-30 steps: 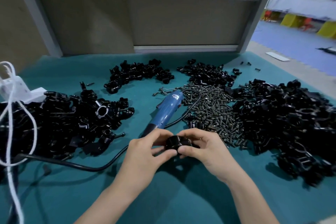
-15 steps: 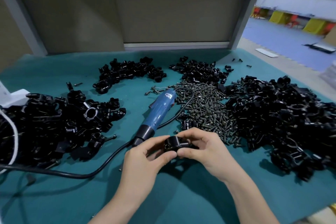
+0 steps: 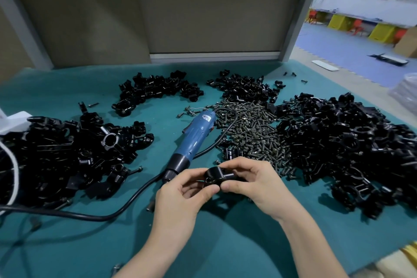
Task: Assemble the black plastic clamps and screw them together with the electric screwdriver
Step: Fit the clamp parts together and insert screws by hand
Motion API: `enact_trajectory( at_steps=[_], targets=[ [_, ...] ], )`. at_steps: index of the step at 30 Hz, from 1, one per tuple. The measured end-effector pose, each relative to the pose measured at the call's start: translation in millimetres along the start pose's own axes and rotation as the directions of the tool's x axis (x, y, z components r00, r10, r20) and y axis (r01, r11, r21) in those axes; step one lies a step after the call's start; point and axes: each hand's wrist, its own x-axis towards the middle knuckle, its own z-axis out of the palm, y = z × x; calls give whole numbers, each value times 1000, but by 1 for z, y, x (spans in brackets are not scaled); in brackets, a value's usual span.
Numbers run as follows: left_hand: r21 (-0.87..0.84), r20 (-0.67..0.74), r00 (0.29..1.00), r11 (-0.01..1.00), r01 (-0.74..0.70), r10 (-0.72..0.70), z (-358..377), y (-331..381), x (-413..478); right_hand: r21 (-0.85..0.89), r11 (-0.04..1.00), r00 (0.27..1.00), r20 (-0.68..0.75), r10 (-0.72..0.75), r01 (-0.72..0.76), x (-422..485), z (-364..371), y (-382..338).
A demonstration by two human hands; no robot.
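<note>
A black plastic clamp [image 3: 215, 177] is held just above the teal table mat, between both hands. My left hand [image 3: 180, 201] pinches its left side with thumb and fingers. My right hand [image 3: 255, 185] grips its right side, fingers curled over the top. The blue electric screwdriver [image 3: 196, 137] lies on the mat just beyond my left hand, tip toward me. A heap of dark screws [image 3: 250, 128] lies behind my right hand.
Piles of black clamp parts lie at the left [image 3: 67, 156], far middle [image 3: 155, 90], far right of middle [image 3: 243, 86] and right [image 3: 352, 149]. The screwdriver's black cable [image 3: 94, 216] curves across the mat to the left. A grey partition [image 3: 203, 20] stands behind the table.
Both hands keep hold of the clamp and have turned it a little. The view has shifted slightly to the right.
</note>
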Motion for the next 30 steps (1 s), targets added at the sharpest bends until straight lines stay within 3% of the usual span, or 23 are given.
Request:
enact_trajectory(
  at_steps=[7, 8, 10, 12, 14, 17, 24, 26, 27, 30],
  targets=[
    [7, 1, 999, 999, 35, -36, -1, 2, 2, -88, 994, 996, 61, 72, -67, -5, -9, -18],
    [1, -7, 999, 999, 44, -44, 0, 2, 2, -109, 992, 996, 48, 75, -70, -5, -17, -27],
    [-4, -27, 998, 998, 62, -62, 0, 2, 4, -272, 962, 992, -123, 0, -33, 8, -39, -42],
    [-6, -38, 996, 997, 80, -80, 0, 2, 4, -550, 830, 932, -340, -126, -89, 33, -56, -48],
    [-5, -37, 995, 996, 90, -90, -1, 3, 3, -693, 684, 904, -411, -119, -225, 62, -59, -42],
    [-6, -32, 995, 996, 90, -90, -1, 5, 2, -769, 544, 919, -394, 11, -335, 90, -50, -17],
    [9, -26, 996, 997, 82, -81, 0, 5, 3, -811, 372, 882, -468, 49, -451, 107, -42, -9],
    [14, -21, 997, 997, 76, -76, 0, 5, 1, -799, 377, 870, -491, 43, -469, 107, -40, -10],
    [17, -19, 997, 997, 72, -72, 0, 6, 1, -782, 428, 866, -500, 3, -452, 104, -39, -13],
    [50, -20, 998, 997, 61, -60, 0, 5, 1, -673, 695, 878, -461, -127, -253, 87, -34, -34]
  ],
)
